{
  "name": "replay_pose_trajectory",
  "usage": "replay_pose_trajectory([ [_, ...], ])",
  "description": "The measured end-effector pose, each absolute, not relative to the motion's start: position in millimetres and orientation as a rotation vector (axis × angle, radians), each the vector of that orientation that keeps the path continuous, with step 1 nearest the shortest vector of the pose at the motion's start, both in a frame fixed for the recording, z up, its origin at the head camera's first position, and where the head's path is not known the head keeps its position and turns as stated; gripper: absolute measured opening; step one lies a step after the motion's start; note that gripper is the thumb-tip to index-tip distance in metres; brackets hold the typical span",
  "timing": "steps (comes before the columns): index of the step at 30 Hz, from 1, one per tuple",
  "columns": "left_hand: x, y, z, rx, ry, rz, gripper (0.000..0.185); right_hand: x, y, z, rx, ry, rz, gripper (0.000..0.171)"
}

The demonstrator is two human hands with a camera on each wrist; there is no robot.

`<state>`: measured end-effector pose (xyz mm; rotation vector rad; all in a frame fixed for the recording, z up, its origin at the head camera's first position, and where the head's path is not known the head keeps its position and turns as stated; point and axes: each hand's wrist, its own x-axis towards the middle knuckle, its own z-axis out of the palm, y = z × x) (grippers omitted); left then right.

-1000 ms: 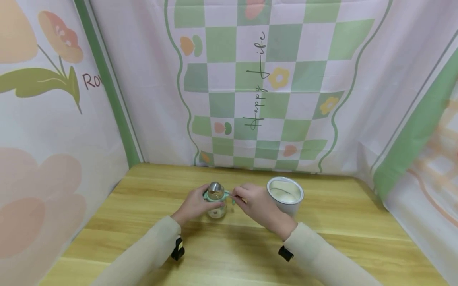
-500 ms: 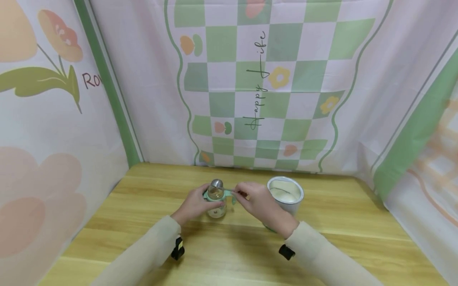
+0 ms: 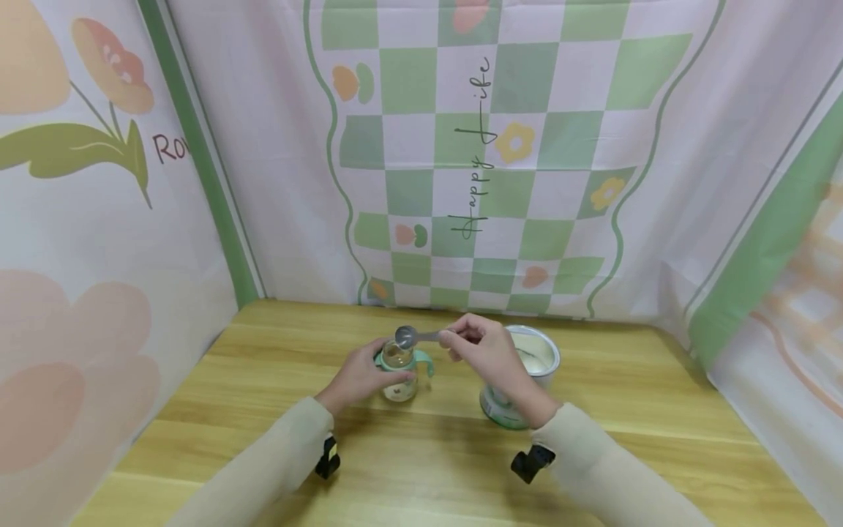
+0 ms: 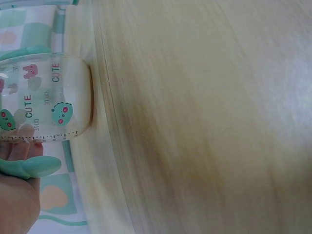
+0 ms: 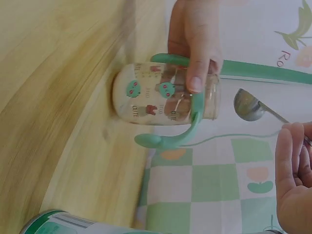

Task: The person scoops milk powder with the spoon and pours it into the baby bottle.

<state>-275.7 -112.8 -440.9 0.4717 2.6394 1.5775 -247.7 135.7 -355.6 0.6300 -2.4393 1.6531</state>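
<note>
A small clear baby bottle [image 3: 399,370] with mint-green handles and cartoon prints stands open on the wooden table [image 3: 263,424]. My left hand [image 3: 358,377] grips the bottle [image 5: 165,100] around its body; its printed glass [image 4: 46,97] fills the left wrist view's upper left. My right hand [image 3: 484,351] pinches the handle of a metal spoon [image 3: 411,337], whose bowl [image 5: 247,105] hovers just above the bottle's mouth. A white tin [image 3: 523,373] with pale powder inside stands right of the bottle, partly behind my right hand.
Printed cloth panels [image 3: 494,161] wall the table at the back and both sides. Bare wood lies in front of my arms and to the left of the bottle.
My right hand has risen and lifted the spoon from the bottle's mouth to just above it. The left hand and bottle stay put.
</note>
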Motion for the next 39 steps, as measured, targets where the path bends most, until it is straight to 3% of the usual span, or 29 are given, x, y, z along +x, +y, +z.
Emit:
replay_pose_trajectory([
  [11,-272.1,-112.0,-438.1,0.504,2.646,1.598,0.076,-244.7,149.3,-343.4,0.477,-2.407,1.894,0.034],
  [29,-280.6,-114.1,-434.6,0.573,2.683,1.476,0.081,-244.5,189.4,-338.0,0.487,-2.332,1.841,0.033],
  [39,-282.7,-110.1,-410.0,0.671,2.724,1.490,0.082,-240.5,213.8,-338.5,0.410,-2.358,1.747,0.040],
])
